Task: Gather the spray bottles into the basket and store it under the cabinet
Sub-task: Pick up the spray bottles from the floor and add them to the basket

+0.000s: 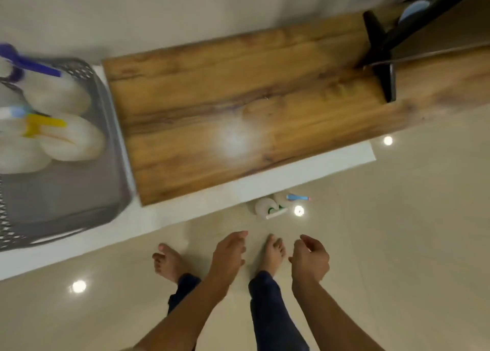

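Hands (270, 257) empty above floor; two spray bottles (267, 207) beside cabinet (238, 106).

We see warm, dim light, ceiling-lamp glare on the wood top (238, 138) beyond our hands, blurred, bowed edges.

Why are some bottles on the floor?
Two spray bottles, one with a green trigger and one with a blue trigger, sit on the floor by the cabinet's edge, while the others are already in the grey basket.

Glossy beige tile floor (397, 231), wood-topped cabinet (238, 106), pale wall (159, 11)
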### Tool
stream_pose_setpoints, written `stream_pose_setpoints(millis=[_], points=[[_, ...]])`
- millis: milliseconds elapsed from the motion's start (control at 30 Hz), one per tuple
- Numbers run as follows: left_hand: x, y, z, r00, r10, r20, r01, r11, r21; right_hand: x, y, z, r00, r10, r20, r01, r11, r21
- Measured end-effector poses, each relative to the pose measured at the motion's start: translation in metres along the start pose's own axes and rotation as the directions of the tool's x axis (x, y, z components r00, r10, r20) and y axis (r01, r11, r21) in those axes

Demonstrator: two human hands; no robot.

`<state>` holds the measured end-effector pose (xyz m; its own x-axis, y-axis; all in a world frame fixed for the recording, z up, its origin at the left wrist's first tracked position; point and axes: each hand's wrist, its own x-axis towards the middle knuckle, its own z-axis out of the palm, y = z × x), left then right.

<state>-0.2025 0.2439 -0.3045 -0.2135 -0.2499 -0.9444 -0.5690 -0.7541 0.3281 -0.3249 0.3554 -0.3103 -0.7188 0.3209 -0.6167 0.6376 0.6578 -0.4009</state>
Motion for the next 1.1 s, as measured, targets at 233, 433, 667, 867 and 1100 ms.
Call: stream_pose_setpoints(millis=[233,433,667,867,1100], points=[[0.154,-0.057,0.062,1.000,-0.007,0.029,0.004,0.996,0.090,0.179,0.054,0.039,0.937,0.118,0.329,0.026,0.915,-0.402],[0.239,-0.082,0.105,0.989,0.089,0.118,-0.127,0.919,0.373,0.252,0.065,0.094,0.799,0.028,0.600,0.249,0.893,-0.374],[0.273,-0.102,0.118,0.948,0.277,0.158,-0.317,0.755,0.575,0.266,0.082,0.131,0.695,0.007,0.719,0.233,0.944,-0.234],[0.232,-0.090,0.099,0.931,0.309,0.196,-0.362,0.698,0.618,0.219,0.073,0.117,0.723,-0.037,0.689,0.178,0.975,-0.134],[0.130,-0.053,0.072,0.862,0.494,0.115,-0.463,0.674,0.575,0.101,0.048,0.077,0.823,-0.226,0.522,0.370,0.910,-0.189]])
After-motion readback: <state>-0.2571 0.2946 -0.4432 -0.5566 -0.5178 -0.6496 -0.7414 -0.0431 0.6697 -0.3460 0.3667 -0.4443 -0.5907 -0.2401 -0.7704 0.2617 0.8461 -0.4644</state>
